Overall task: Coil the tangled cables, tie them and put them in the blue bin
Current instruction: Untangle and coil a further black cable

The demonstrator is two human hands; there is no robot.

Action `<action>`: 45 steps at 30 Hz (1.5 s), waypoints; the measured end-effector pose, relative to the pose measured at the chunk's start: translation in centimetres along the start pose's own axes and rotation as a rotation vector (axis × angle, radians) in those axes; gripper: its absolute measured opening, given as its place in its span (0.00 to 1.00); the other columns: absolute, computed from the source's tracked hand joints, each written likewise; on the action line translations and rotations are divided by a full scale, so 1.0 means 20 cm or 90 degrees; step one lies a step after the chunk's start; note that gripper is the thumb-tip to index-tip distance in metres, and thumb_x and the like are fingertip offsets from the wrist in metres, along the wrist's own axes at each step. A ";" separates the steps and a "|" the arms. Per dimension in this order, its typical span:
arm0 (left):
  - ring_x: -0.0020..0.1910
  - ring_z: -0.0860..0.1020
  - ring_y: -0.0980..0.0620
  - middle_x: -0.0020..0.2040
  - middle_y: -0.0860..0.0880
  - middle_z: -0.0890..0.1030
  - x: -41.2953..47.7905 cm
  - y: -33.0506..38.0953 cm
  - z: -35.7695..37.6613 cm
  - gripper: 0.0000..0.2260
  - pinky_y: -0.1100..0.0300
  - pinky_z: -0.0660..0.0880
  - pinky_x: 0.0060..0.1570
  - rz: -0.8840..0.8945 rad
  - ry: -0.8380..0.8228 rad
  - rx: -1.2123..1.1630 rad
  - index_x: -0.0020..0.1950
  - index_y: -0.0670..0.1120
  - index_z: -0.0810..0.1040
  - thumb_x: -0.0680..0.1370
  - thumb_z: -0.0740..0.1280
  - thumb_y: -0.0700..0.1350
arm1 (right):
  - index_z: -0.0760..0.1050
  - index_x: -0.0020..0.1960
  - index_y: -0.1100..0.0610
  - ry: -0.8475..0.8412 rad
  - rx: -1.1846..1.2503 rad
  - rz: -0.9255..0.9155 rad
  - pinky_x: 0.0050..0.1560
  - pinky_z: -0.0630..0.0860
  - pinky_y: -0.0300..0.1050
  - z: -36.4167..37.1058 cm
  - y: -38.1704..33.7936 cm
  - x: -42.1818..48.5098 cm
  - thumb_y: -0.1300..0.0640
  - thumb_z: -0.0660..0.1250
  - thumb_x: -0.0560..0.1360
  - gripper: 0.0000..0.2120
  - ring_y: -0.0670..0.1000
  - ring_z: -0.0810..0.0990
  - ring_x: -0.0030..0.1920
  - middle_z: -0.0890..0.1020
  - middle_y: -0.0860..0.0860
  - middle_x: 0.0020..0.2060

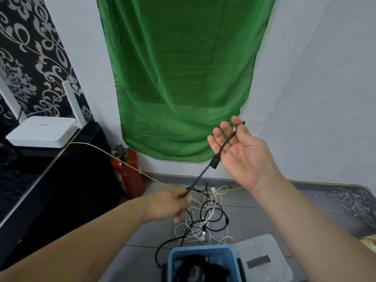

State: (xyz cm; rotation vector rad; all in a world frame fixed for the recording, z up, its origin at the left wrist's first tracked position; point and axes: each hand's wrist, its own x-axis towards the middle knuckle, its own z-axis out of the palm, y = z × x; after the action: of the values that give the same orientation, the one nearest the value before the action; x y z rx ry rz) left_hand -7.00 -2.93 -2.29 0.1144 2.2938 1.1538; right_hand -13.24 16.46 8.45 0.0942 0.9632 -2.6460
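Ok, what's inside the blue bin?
The blue bin holds a black bundle, apparently coiled cables. Whatever lies beneath is covered, and the frame cuts the bin's lower part off.

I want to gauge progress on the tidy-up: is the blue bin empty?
No, the blue bin has a dark bundle lying inside it, visible below its rim.

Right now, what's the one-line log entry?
left hand pinches thin black cable; right hand palm-up, cable draped across; white and black cable tangle on floor; blue plastic bin nearby
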 end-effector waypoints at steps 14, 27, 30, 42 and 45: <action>0.37 0.76 0.50 0.38 0.52 0.80 -0.06 0.29 -0.12 0.11 0.54 0.74 0.39 0.287 0.271 0.346 0.52 0.51 0.79 0.83 0.63 0.56 | 0.77 0.55 0.60 0.041 -0.460 -0.033 0.46 0.80 0.48 -0.11 0.03 0.02 0.63 0.55 0.87 0.12 0.52 0.80 0.37 0.84 0.54 0.37; 0.36 0.78 0.55 0.36 0.55 0.82 -0.14 0.30 -0.41 0.08 0.53 0.76 0.37 0.376 0.492 0.252 0.46 0.52 0.84 0.77 0.72 0.55 | 0.82 0.46 0.62 -0.084 -0.878 0.019 0.38 0.72 0.46 -0.05 0.05 -0.01 0.59 0.60 0.83 0.14 0.51 0.75 0.32 0.82 0.55 0.31; 0.37 0.78 0.54 0.37 0.55 0.81 -0.17 0.30 -0.45 0.09 0.53 0.76 0.37 0.399 0.549 0.260 0.47 0.52 0.83 0.77 0.70 0.57 | 0.81 0.45 0.64 -0.123 -0.822 0.047 0.33 0.67 0.44 -0.03 0.09 -0.02 0.58 0.57 0.84 0.17 0.50 0.71 0.30 0.76 0.55 0.29; 0.25 0.68 0.53 0.29 0.49 0.72 0.02 0.22 -0.25 0.14 0.64 0.69 0.27 0.148 0.247 -0.089 0.50 0.49 0.80 0.85 0.60 0.54 | 0.71 0.38 0.56 -0.087 -0.168 0.138 0.27 0.58 0.42 0.00 0.06 -0.02 0.54 0.55 0.84 0.17 0.48 0.58 0.25 0.61 0.48 0.25; 0.25 0.72 0.53 0.28 0.50 0.73 0.06 0.16 -0.15 0.16 0.59 0.73 0.32 0.061 0.120 -0.025 0.53 0.47 0.78 0.85 0.57 0.57 | 0.72 0.40 0.56 -0.011 -0.083 0.065 0.30 0.63 0.43 -0.04 0.01 0.02 0.54 0.55 0.85 0.17 0.49 0.60 0.27 0.65 0.49 0.27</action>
State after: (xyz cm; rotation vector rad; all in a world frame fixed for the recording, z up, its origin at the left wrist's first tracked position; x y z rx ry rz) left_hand -10.07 -2.76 0.98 0.1065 2.4520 1.3067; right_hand -13.59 16.67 7.70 0.0868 1.0927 -2.4807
